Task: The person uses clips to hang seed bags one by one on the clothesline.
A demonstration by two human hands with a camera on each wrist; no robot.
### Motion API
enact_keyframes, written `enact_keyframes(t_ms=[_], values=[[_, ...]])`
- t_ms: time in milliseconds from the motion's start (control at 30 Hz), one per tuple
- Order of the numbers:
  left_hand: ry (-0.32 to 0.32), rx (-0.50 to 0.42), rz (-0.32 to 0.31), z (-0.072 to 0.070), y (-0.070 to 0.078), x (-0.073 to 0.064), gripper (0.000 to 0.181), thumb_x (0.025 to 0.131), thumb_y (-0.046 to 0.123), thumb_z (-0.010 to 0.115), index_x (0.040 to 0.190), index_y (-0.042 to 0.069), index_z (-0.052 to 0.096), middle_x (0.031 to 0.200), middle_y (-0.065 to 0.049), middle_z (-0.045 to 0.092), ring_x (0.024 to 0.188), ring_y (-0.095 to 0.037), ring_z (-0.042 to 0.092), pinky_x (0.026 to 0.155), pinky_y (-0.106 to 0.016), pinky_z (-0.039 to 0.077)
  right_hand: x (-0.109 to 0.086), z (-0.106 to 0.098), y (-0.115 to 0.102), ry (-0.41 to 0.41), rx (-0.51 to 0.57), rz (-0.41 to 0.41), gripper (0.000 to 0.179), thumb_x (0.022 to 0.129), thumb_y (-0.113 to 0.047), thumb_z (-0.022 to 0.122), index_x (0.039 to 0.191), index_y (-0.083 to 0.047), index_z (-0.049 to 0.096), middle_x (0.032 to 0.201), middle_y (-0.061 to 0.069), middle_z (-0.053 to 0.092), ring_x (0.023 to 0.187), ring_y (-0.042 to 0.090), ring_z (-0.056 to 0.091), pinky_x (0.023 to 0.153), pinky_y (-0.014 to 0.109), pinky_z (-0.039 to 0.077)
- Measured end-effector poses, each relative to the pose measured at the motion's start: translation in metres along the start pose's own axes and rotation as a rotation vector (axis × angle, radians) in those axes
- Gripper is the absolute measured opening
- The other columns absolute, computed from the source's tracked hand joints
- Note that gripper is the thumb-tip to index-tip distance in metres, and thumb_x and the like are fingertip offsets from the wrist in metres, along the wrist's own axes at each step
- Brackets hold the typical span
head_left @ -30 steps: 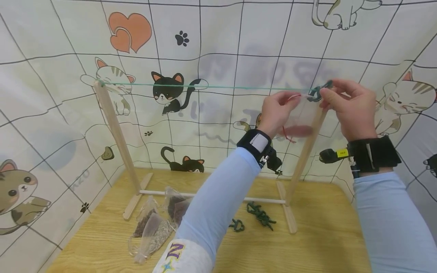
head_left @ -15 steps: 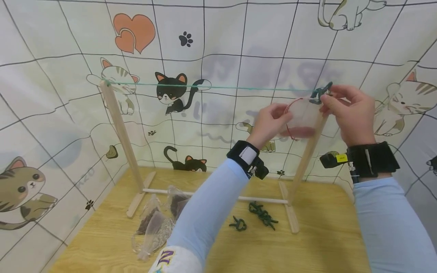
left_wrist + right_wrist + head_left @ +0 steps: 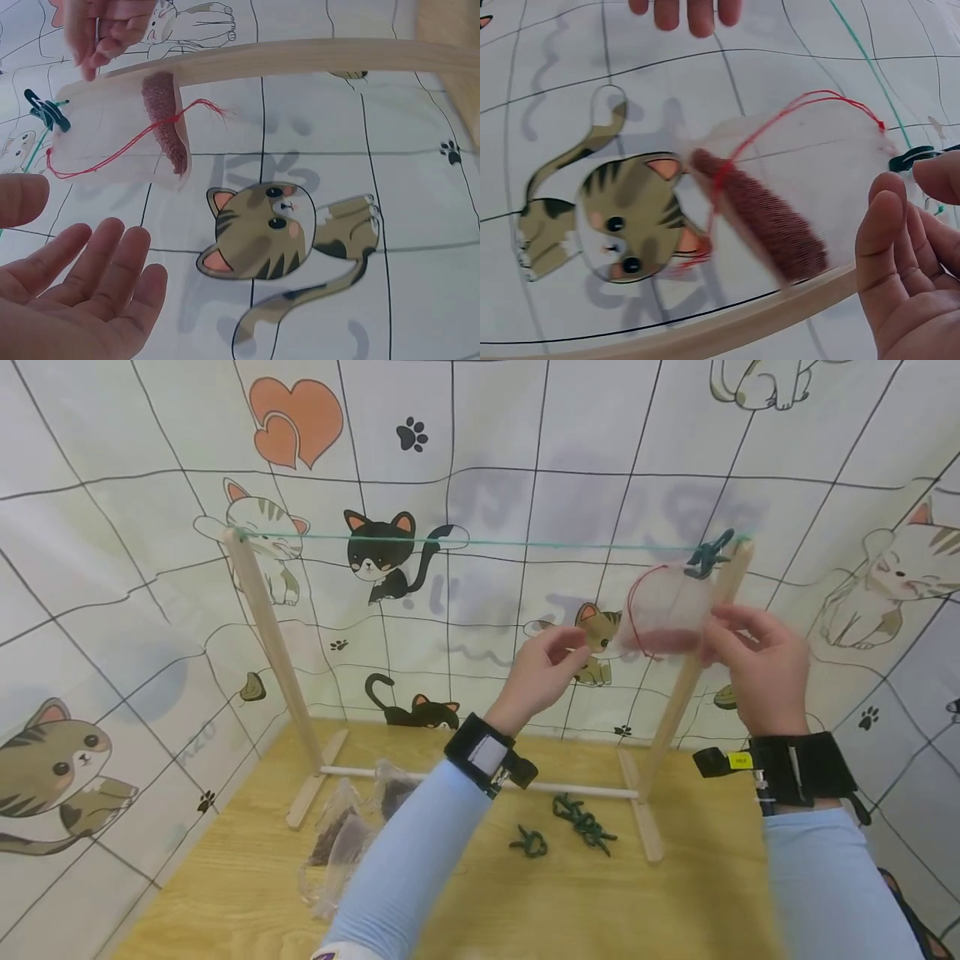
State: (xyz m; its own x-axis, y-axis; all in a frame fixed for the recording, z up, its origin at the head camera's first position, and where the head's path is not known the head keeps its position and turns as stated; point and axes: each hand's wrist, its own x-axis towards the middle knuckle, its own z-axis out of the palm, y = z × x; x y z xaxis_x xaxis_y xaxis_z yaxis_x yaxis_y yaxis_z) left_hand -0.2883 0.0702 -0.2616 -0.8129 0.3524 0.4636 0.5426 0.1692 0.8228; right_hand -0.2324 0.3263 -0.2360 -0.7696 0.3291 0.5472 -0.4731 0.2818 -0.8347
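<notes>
A sheer mesh drawstring bag with reddish-brown grains in its lower part hangs sideways near the right post. A dark green clip holds its upper corner to the green string. A red drawstring loops across the bag's left end. My left hand is apart from the bag, to its left, fingers loosely bent and holding nothing, as the left wrist view shows. My right hand is beside the bag's right edge, fingers relaxed; whether a fingertip touches the mesh cannot be told.
The string spans two wooden posts, joined low down by a white rod. On the wooden table lie several green clips, a single green clip, and filled mesh bags partly behind my left arm.
My left hand has let go of the bag's red drawstring and moved down and left. My right hand has released the green clip and dropped below it. The bag now hangs from the clip.
</notes>
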Motion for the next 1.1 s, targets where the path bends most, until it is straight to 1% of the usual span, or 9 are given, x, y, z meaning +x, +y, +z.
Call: enact_keyframes(t_ms=[133,233,367,467,667,733,900,1033,1100], values=[[0.028,0.034,0.015,-0.01,-0.012,-0.024,0.038,0.105,0.017,0.06,0.141,0.005,0.059,0.135,-0.011,0.066,0.119,-0.022,0.064,0.101,-0.028,0.049,-0.029,0.003,0.022,-0.006,0.191,0.037,0.026,0.094,0.0,0.072,0.119,0.008,0.07,0.095,0.003,0.072,0.068,0.01,0.065,0.064,0.016,0.056],[0.041,0.075,0.027,-0.018,-0.022,-0.044,0.04,0.105,0.019,0.059,0.142,0.005,0.057,0.139,-0.011,0.063,0.12,-0.024,0.063,0.104,-0.037,0.049,-0.052,0.006,0.041,-0.011,0.229,0.066,0.025,0.095,0.003,0.07,0.118,0.009,0.069,0.088,0.003,0.071,0.066,0.01,0.066,0.063,0.017,0.056],[0.059,0.118,0.042,-0.027,-0.035,-0.071,0.042,0.104,0.018,0.059,0.143,0.004,0.057,0.139,-0.013,0.062,0.122,-0.029,0.061,0.106,-0.045,0.048,-0.079,0.011,0.064,0.004,0.199,0.124,0.019,0.095,0.004,0.069,0.113,0.002,0.073,0.084,0.001,0.067,0.066,0.008,0.067,0.061,0.017,0.056],[0.075,0.14,0.033,-0.03,-0.047,-0.091,0.042,0.103,0.018,0.06,0.143,0.003,0.056,0.139,-0.015,0.061,0.122,-0.03,0.06,0.106,-0.046,0.048,-0.099,0.016,0.077,0.023,0.157,0.174,0.017,0.095,0.004,0.069,0.11,-0.001,0.074,0.082,0.0,0.068,0.064,0.008,0.066,0.06,0.017,0.055],[0.087,0.163,-0.041,-0.035,-0.073,-0.13,0.044,0.104,0.02,0.06,0.144,0.002,0.055,0.141,-0.017,0.058,0.124,-0.034,0.058,0.106,-0.052,0.047,-0.136,0.027,0.099,0.021,0.079,0.247,0.018,0.095,0.004,0.069,0.111,-0.004,0.074,0.085,-0.004,0.067,0.064,0.007,0.065,0.059,0.017,0.054],[0.093,0.174,-0.067,-0.034,-0.079,-0.142,0.044,0.105,0.021,0.059,0.144,0.002,0.054,0.141,-0.018,0.058,0.124,-0.035,0.058,0.104,-0.054,0.049,-0.147,0.03,0.105,0.002,0.015,0.238,0.019,0.096,0.002,0.069,0.112,-0.006,0.074,0.086,-0.005,0.067,0.064,0.006,0.065,0.058,0.016,0.053],[0.127,0.225,-0.102,-0.03,-0.096,-0.168,0.042,0.105,0.021,0.06,0.142,0.002,0.056,0.137,-0.017,0.06,0.119,-0.035,0.06,0.094,-0.053,0.054,-0.17,0.039,0.118,-0.036,-0.106,0.191,0.022,0.096,0.001,0.069,0.118,0.003,0.07,0.089,-0.006,0.067,0.067,0.005,0.066,0.061,0.017,0.054],[0.164,0.286,-0.067,-0.023,-0.106,-0.18,0.039,0.103,0.015,0.061,0.139,-0.002,0.058,0.132,-0.02,0.062,0.117,-0.036,0.062,0.094,-0.053,0.055,-0.184,0.043,0.128,-0.059,-0.149,0.17,0.025,0.096,0.001,0.069,0.121,0.005,0.069,0.093,-0.011,0.067,0.072,0.002,0.067,0.065,0.017,0.056],[0.175,0.32,-0.05,-0.02,-0.11,-0.184,0.038,0.103,0.014,0.061,0.137,-0.003,0.059,0.13,-0.021,0.063,0.116,-0.036,0.063,0.096,-0.053,0.054,-0.19,0.044,0.134,-0.066,-0.171,0.152,0.025,0.095,0.002,0.07,0.12,0.005,0.069,0.096,-0.007,0.068,0.075,0.0,0.067,0.066,0.016,0.056]])
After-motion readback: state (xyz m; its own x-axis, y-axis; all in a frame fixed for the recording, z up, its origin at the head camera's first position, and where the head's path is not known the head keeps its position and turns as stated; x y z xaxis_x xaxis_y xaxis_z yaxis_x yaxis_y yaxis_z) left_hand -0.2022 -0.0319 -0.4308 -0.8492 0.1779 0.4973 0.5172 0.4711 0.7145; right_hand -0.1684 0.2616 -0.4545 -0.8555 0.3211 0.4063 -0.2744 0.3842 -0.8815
